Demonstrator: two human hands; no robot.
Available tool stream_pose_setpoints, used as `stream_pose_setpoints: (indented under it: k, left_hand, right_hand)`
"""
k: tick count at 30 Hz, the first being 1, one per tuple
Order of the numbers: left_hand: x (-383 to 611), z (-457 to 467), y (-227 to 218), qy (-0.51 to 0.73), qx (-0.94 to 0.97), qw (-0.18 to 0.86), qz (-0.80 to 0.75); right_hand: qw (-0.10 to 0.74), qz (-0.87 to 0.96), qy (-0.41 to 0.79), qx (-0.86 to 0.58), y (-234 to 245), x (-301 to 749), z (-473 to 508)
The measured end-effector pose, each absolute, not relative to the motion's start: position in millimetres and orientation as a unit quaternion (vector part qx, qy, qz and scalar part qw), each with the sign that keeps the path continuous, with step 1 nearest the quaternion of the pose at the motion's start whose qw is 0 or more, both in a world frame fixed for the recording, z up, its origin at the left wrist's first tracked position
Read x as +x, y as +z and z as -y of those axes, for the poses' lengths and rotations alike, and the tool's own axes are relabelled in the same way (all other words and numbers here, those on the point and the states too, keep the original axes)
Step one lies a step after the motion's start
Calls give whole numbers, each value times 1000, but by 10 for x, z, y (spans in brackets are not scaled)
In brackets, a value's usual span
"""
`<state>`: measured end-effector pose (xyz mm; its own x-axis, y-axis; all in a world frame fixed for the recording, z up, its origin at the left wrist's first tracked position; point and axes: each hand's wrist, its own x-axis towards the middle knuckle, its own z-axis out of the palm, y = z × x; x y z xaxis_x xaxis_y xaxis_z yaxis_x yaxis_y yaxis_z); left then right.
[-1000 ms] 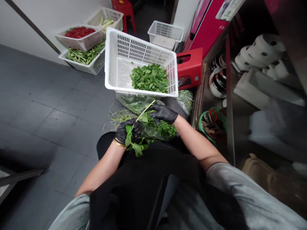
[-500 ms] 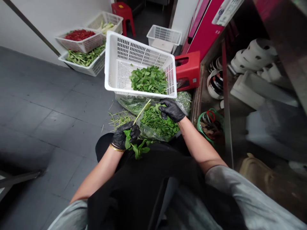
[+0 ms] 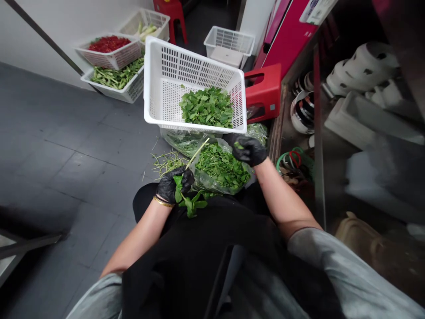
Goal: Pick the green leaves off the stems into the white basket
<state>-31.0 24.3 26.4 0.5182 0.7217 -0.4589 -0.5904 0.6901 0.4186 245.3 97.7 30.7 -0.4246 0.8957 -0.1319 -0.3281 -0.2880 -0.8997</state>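
Slanting forward-right, stem [image 3: 198, 153] (left hand [image 3: 172, 186])

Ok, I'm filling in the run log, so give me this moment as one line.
left hand: holds leafy stem | right hand: grips leaf, by bag of greens | white basket: leaves inside

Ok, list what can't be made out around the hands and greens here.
Head view, all:
- Right hand: curled fingers hide what it holds.
- Left hand: leaves cover its grip on the stem.
- Bag of greens: near end hidden by the black apron.
- Second bag: mostly hidden by the basket.
- Shelf goods: blurred.
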Motion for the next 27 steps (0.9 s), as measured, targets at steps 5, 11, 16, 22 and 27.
stream_pose_setpoints:
  k: [5, 11, 16, 22, 27]
  left_hand:
    - [-266, -296, 250, 378, 143, 872, -275]
    - [-293, -301, 272, 406, 141, 862, -268]
    - [-306, -343, 282, 412, 141, 860, -264]
    - [-276, -395, 245, 411, 96, 858, -292]
    - [-324, -397, 257, 470, 72, 798, -370]
  right_hand:
    - [486, 471, 576, -458, 195, 2102, -1244]
    - [366, 618, 311, -623, 612, 2265, -2564]
    - [254, 696, 354, -571, 567, 2176, -2256]
    - [336, 630, 571, -405, 446, 1948, -1454]
    - [384, 676, 319, -541, 832, 2449, -2311]
